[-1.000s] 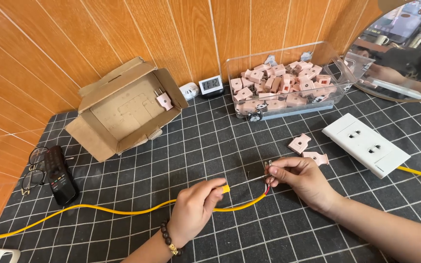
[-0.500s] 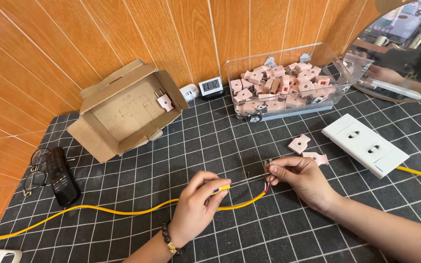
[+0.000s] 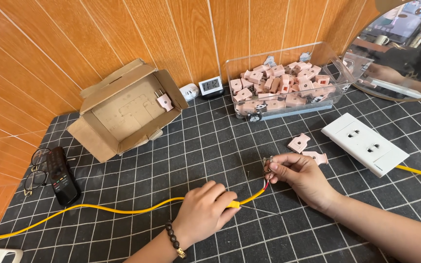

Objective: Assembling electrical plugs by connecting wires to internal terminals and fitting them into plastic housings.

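Yellow insulated cable [image 3: 123,209], pinched at both hands.
Left hand [image 3: 205,212] steadies sheath; right hand [image 3: 300,175] grasps small metal fitting [image 3: 268,163] at stripped end.

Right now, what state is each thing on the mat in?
Left hand: pinching the yellow cable.
Right hand: gripping the metal prongs at the cable's stripped end.
Cardboard box: flaps open, one pink plug inside.
Clear bin: uncovered, full of pink plugs.
White socket strip: nothing plugged in.
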